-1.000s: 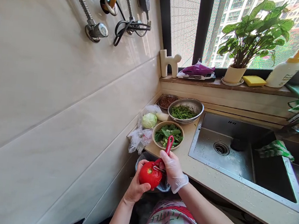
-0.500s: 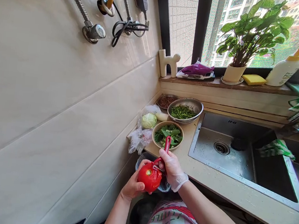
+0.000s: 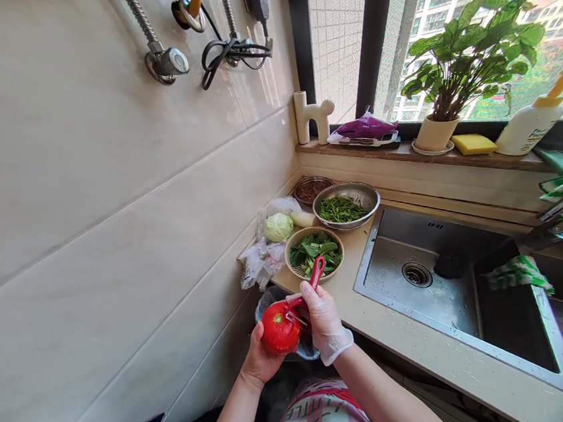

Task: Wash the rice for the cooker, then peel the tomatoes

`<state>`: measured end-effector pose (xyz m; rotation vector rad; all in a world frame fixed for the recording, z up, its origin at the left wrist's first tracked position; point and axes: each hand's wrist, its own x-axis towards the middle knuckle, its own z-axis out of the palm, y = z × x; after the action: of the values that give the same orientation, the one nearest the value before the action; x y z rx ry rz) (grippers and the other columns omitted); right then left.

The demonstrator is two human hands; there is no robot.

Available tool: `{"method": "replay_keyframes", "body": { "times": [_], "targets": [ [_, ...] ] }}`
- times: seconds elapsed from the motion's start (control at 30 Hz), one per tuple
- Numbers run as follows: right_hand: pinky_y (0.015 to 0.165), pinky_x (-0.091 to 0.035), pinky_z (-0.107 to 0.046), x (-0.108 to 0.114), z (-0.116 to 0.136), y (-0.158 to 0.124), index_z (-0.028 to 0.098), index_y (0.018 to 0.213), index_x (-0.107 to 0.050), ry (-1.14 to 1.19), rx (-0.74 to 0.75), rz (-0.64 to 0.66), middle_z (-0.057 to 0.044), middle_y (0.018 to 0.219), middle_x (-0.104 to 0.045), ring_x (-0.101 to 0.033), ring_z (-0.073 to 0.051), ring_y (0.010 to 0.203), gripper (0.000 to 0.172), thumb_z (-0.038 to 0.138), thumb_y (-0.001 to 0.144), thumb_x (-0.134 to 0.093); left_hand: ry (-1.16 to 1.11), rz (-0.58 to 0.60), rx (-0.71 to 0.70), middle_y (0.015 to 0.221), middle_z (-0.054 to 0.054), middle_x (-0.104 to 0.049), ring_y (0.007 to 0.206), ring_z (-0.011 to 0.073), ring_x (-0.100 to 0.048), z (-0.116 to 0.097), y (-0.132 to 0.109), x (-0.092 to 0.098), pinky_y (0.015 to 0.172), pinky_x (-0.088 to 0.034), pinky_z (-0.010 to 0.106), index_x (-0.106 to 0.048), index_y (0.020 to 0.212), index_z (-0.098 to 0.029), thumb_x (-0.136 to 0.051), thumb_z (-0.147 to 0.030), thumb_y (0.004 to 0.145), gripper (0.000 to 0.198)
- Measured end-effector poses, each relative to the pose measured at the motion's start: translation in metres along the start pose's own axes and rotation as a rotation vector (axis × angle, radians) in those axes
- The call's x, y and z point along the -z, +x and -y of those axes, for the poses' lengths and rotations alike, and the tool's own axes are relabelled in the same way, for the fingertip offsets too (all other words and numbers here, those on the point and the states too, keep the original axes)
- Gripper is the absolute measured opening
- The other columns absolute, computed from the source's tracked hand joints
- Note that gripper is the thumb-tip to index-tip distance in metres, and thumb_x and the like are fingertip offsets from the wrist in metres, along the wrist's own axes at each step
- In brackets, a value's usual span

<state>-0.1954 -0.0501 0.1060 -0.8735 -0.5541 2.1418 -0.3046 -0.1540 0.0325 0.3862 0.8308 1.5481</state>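
Note:
My left hand (image 3: 260,360) cups a red tomato (image 3: 280,327) from below, fingers wrapped round it. My right hand (image 3: 323,319), in a thin clear glove, grips a red-handled peeler (image 3: 310,282) with its blade laid against the top right of the tomato. Both hands are held in front of the counter edge, over a bin lined with a clear bag (image 3: 308,350). Just beyond them a woven basket of green leaves (image 3: 314,252) sits on the counter.
A steel colander of green beans (image 3: 346,206), a small dish (image 3: 310,188), a cabbage (image 3: 278,227) and plastic bags (image 3: 260,262) stand by the tiled wall. The steel sink (image 3: 436,274) lies to the right. A potted plant (image 3: 458,62), sponge and soap bottle are on the sill.
The tomato has turned a little in my left hand and the peeler has shifted over its top. The view has drifted slightly left and up.

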Motion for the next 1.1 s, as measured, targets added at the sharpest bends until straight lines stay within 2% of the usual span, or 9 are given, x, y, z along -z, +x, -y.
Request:
{"method": "replay_keyframes", "body": {
  "times": [0.1, 0.37, 0.47, 0.67, 0.77, 0.87, 0.97, 1.03, 1.1],
  "targets": [
    [0.053, -0.048, -0.027, 0.001, -0.001, 0.001, 0.019, 0.071, -0.049, -0.006, -0.021, 0.006, -0.002, 0.057, -0.068, -0.063, -0.017, 0.051, 0.052, 0.058, 0.052, -0.078, 0.006, 0.014, -0.030, 0.102, 0.011, -0.067, 0.070, 0.0192, -0.062, 0.001, 0.000, -0.002, 0.052, -0.051, 0.028, -0.059, 0.117, -0.019, -0.057, -0.063, 0.076, 0.060],
    [0.046, -0.042, -0.023, 0.003, -0.002, 0.000, 0.021, 0.070, -0.048, -0.074, -0.061, -0.014, 0.000, 0.051, -0.064, -0.058, -0.014, 0.045, 0.048, 0.056, 0.054, -0.076, 0.049, 0.106, 0.006, 0.106, 0.010, -0.064, 0.061, 0.0168, -0.060, -0.007, 0.000, -0.002, 0.044, -0.046, 0.025, -0.055, 0.120, -0.024, -0.061, -0.060, 0.073, 0.059],
    [0.047, -0.043, -0.024, 0.001, -0.003, 0.002, 0.022, 0.069, -0.046, -0.040, -0.069, -0.025, 0.001, 0.049, -0.063, -0.058, -0.015, 0.044, 0.046, 0.054, 0.054, -0.076, 0.027, 0.100, 0.024, 0.106, 0.009, -0.063, 0.063, 0.0171, -0.059, -0.006, 0.002, 0.000, 0.042, -0.044, 0.024, -0.054, 0.120, -0.025, -0.057, -0.062, 0.074, 0.059],
    [0.046, -0.044, -0.026, -0.001, -0.005, 0.001, 0.022, 0.067, -0.046, -0.007, -0.113, -0.011, 0.001, 0.047, -0.062, -0.056, -0.014, 0.041, 0.044, 0.050, 0.055, -0.077, 0.061, 0.159, 0.205, 0.101, 0.011, -0.065, 0.061, 0.0168, -0.058, -0.013, 0.003, 0.007, 0.040, -0.038, 0.022, -0.057, 0.118, -0.022, -0.049, -0.073, 0.072, 0.069],
    [0.047, -0.044, -0.025, 0.001, -0.006, 0.001, 0.021, 0.067, -0.048, 0.007, -0.073, -0.019, 0.000, 0.048, -0.063, -0.056, -0.014, 0.042, 0.045, 0.053, 0.054, -0.078, 0.075, 0.181, 0.247, 0.092, 0.011, -0.068, 0.057, 0.0176, -0.059, -0.017, 0.004, 0.006, 0.041, -0.041, 0.025, -0.060, 0.115, -0.020, -0.043, -0.078, 0.073, 0.074],
    [0.048, -0.044, -0.025, 0.005, -0.006, 0.004, 0.021, 0.067, -0.052, -0.001, 0.010, -0.072, 0.000, 0.051, -0.064, -0.057, -0.014, 0.045, 0.045, 0.055, 0.054, -0.077, 0.088, 0.069, 0.192, 0.083, 0.011, -0.069, 0.059, 0.0183, -0.061, -0.013, 0.006, 0.000, 0.048, -0.047, 0.027, -0.063, 0.107, -0.015, -0.039, -0.077, 0.076, 0.073],
    [0.050, -0.045, -0.027, 0.008, -0.006, 0.007, 0.021, 0.068, -0.054, -0.001, 0.043, -0.109, 0.000, 0.052, -0.064, -0.058, -0.016, 0.047, 0.046, 0.059, 0.054, -0.076, 0.076, -0.053, 0.061, 0.090, 0.008, -0.070, 0.059, 0.0160, -0.061, -0.006, 0.003, -0.009, 0.046, -0.045, 0.024, -0.060, 0.111, -0.021, -0.038, -0.077, 0.075, 0.071],
    [0.052, -0.046, -0.029, 0.010, -0.007, 0.008, 0.022, 0.068, -0.054, 0.010, 0.051, -0.122, 0.000, 0.052, -0.065, -0.059, -0.017, 0.050, 0.046, 0.059, 0.054, -0.076, 0.079, -0.058, 0.003, 0.090, 0.007, -0.069, 0.055, 0.0145, -0.059, -0.003, -0.002, -0.012, 0.043, -0.041, 0.022, -0.057, 0.114, -0.024, -0.036, -0.079, 0.074, 0.071],
    [0.052, -0.046, -0.029, 0.010, -0.008, 0.008, 0.022, 0.069, -0.054, 0.015, 0.066, -0.130, 0.000, 0.052, -0.064, -0.060, -0.018, 0.050, 0.045, 0.058, 0.055, -0.076, 0.113, -0.021, -0.037, 0.088, 0.006, -0.068, 0.057, 0.0143, -0.059, -0.002, -0.009, -0.013, 0.045, -0.040, 0.021, -0.057, 0.116, -0.024, -0.049, -0.079, 0.067, 0.074]
  ]
}}
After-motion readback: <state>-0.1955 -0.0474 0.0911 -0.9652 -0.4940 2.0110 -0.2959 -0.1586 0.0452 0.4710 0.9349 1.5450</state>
